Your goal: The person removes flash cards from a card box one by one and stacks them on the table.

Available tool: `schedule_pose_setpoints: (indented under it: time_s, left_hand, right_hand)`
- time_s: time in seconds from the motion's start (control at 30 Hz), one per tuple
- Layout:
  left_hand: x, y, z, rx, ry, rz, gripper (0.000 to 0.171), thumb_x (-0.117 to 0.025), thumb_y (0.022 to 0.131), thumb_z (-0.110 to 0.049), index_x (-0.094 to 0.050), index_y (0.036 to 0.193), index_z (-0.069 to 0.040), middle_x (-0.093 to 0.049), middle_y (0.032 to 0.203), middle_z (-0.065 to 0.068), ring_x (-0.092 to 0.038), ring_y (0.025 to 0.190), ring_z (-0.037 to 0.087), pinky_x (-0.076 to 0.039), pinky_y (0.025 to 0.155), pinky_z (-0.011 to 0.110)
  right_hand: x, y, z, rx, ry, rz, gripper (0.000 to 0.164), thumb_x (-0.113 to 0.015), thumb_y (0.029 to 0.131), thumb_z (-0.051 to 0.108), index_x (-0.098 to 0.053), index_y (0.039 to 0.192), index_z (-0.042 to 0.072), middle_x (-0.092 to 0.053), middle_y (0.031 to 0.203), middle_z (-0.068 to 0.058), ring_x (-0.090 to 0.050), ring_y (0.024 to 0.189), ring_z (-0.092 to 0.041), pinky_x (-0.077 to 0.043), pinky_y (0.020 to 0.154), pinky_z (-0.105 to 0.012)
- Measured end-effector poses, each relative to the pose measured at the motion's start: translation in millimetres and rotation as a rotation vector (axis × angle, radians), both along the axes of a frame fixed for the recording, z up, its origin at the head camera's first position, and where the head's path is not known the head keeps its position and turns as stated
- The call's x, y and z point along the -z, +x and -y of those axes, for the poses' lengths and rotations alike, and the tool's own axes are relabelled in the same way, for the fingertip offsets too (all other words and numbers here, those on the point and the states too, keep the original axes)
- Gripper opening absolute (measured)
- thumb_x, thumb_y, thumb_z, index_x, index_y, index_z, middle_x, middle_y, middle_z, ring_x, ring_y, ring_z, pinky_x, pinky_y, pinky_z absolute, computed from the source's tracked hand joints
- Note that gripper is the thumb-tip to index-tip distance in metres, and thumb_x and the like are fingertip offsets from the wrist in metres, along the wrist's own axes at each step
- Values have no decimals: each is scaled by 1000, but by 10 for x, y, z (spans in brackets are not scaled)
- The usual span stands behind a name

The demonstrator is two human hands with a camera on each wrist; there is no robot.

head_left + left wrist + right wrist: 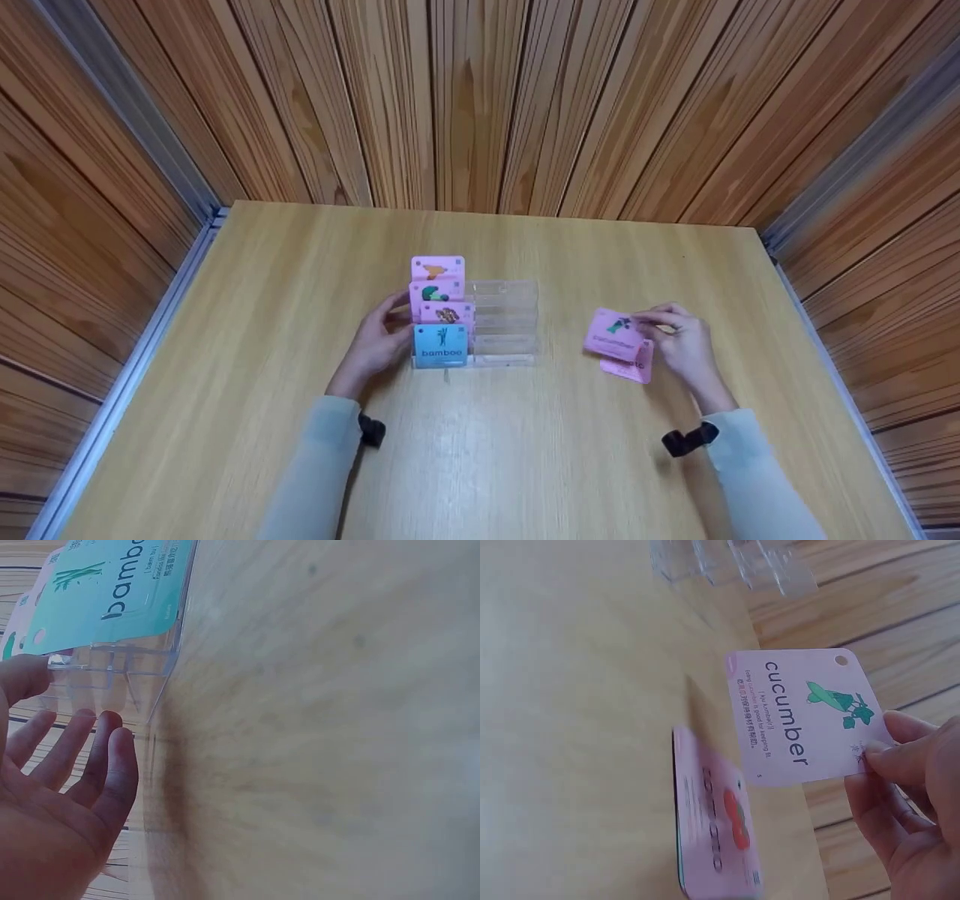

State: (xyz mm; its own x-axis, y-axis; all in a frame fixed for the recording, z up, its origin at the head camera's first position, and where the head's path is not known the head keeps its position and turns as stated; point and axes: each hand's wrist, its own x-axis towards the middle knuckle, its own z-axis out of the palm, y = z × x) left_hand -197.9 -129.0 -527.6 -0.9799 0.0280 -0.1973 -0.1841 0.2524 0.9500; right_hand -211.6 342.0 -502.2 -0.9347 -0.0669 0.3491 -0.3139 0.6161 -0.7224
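Observation:
In my right hand point(679, 341) is a pink cucumber card point(795, 716), pinched at one corner between thumb and fingers. Below it lies a pink tomato card point(716, 825), partly covered by the cucumber card in the head view. My left hand point(379, 341) is beside the left end of a clear tiered card stand point(506, 346), loosely bent fingers and thumb right at its side wall. The stand's left column holds a blue bamboo card point(441, 346) in front, with several pink cards point(438, 267) rising in tiers behind it.
The stand's right column shows bare clear tiers. Under everything is a light wooden table point(465, 465), with wood-panelled walls point(480, 105) behind and at both sides. A dark wrist band point(690, 440) sits at the right cuff.

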Motion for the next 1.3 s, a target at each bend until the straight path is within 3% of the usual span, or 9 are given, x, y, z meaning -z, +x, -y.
schedule_pose_setpoints:
  time_s: [0.17,0.37,0.47,0.63,0.9,1.3]
  left_hand:
    - [8,3,-5,-5,1,-9,60,-70,95,-20,-45,147,-37,-45,145,-9,-49,127,18,-43,106,44]
    - [7,8,-25,-9,-9,-11,62,-71,94,-22,-44,147,-38,-46,145,-10,-50,127,17,-44,105,41]
    - [8,11,-24,-13,-16,-7,62,-72,93,-24,-44,147,-39,-46,144,-11,-50,126,16,-45,105,40]
    - [14,10,-16,-10,-15,-5,61,-70,95,-22,-44,147,-39,-47,143,-11,-51,125,16,-45,104,40]
    - [-2,3,-1,3,-8,-23,59,-68,96,-19,-44,147,-37,-47,143,-9,-51,125,17,-46,103,41]
    - [16,8,8,14,-4,-35,59,-67,96,-19,-44,147,-37,-46,144,-8,-51,125,17,-45,103,41]
  right_hand:
    - [15,11,-207,20,40,150,22,-66,91,-7,-76,107,2,-68,103,-11,-58,94,-15,-46,73,-11]
    - [49,14,-354,10,-16,408,27,-59,97,-2,-69,122,1,-59,121,-17,-53,108,-28,-47,77,-13]
    - [90,16,-368,10,-29,471,29,-58,98,-1,-67,125,-1,-57,123,-20,-52,109,-30,-48,77,-15]
    - [220,15,-327,22,43,432,27,-58,96,-6,-68,121,-5,-58,115,-21,-55,101,-32,-51,73,-20]
    - [371,0,-244,59,231,319,23,-62,93,-6,-72,113,-2,-60,105,-17,-56,94,-32,-47,81,-41]
    - [345,24,-202,85,257,284,17,-66,92,-3,-74,107,1,-60,99,-13,-54,87,-29,-47,77,-39]
